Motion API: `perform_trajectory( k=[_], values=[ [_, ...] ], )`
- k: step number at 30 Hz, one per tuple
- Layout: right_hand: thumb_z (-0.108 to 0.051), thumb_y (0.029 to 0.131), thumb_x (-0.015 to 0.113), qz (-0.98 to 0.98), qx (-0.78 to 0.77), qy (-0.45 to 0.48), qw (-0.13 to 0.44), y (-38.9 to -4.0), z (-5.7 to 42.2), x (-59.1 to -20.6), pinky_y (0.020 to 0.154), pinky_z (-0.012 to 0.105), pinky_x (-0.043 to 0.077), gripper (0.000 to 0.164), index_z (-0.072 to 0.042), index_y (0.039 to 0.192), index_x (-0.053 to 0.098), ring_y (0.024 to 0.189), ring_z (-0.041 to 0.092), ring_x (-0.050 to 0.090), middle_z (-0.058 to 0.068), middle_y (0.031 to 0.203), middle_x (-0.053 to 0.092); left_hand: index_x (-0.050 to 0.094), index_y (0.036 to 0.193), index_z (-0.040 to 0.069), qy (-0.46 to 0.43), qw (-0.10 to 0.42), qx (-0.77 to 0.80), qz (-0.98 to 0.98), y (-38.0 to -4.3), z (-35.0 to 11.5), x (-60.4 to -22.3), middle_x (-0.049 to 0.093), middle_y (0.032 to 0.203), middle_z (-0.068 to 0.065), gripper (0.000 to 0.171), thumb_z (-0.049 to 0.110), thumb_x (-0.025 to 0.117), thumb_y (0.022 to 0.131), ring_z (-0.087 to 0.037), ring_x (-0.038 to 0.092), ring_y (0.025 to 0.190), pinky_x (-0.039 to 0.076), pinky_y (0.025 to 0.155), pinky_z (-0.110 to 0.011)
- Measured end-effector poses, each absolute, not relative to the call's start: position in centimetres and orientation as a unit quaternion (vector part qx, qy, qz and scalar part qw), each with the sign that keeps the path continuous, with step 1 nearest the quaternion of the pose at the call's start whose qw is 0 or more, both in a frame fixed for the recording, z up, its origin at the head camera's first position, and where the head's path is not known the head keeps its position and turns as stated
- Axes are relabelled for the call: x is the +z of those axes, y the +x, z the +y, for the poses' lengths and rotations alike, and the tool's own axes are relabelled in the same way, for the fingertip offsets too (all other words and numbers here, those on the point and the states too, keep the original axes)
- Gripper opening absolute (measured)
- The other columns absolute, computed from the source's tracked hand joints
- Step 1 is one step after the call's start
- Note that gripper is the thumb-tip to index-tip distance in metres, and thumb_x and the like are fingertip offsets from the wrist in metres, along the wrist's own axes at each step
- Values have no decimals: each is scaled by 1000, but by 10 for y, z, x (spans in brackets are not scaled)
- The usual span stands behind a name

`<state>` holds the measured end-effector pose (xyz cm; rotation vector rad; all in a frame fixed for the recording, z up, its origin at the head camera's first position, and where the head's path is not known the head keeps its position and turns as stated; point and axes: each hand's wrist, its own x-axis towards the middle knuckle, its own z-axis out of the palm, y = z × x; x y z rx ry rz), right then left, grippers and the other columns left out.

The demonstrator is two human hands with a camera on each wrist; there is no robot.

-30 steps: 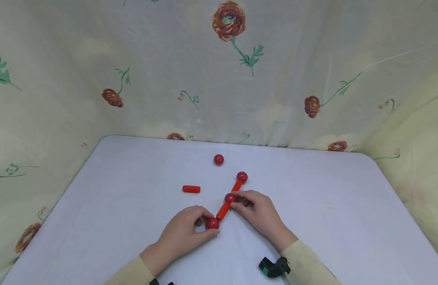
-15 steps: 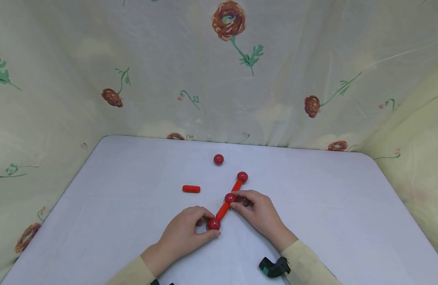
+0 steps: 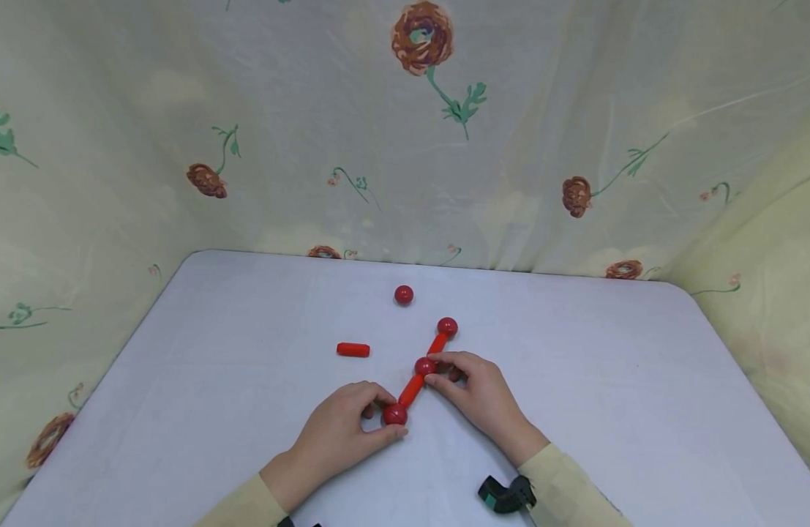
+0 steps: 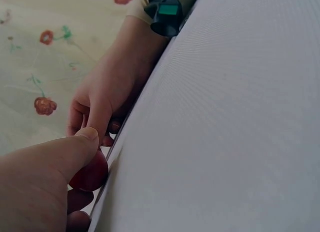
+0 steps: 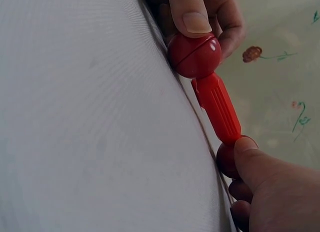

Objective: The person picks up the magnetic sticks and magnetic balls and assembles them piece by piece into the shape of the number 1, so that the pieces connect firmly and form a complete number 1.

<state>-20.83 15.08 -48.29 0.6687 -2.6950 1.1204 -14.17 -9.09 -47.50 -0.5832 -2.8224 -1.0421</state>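
Note:
Red balls and ribbed red rods form a slanting line on the white table. My left hand (image 3: 342, 424) pinches the near ball (image 3: 394, 415) between thumb and fingers. A rod (image 5: 219, 109) runs from that ball to the middle ball (image 3: 425, 367), and it touches both. My right hand (image 3: 480, 388) grips the middle ball with thumb and fingertips. Beyond it a second rod (image 3: 437, 343) leads to the far ball (image 3: 447, 327). In the left wrist view my left thumb covers part of the near ball (image 4: 91, 173).
A loose red ball (image 3: 404, 295) lies toward the back of the table (image 3: 576, 351). Left of the line lies a loose red rod (image 3: 353, 350). Floral curtains (image 3: 299, 132) hang around the table. A black wrist device (image 3: 506, 495) sits by the right sleeve.
My left hand has shifted very slightly right with the near ball, and the small gap between that ball and the rod has closed. The right hand stays in place.

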Motion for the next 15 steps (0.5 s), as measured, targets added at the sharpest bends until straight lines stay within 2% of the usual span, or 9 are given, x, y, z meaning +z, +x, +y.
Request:
perform_trajectory(
  k=[15],
  values=[
    [-27, 84, 81, -902, 366, 215, 76, -208, 148, -483, 69, 26, 52, 34, -20, 115, 72, 78, 5, 56, -9, 95, 67, 66, 109, 31, -188, 32, -345, -919, -143, -91, -476, 56, 88, 21, 37, 50, 79, 80, -5, 52, 78, 48, 67, -22]
  ],
)
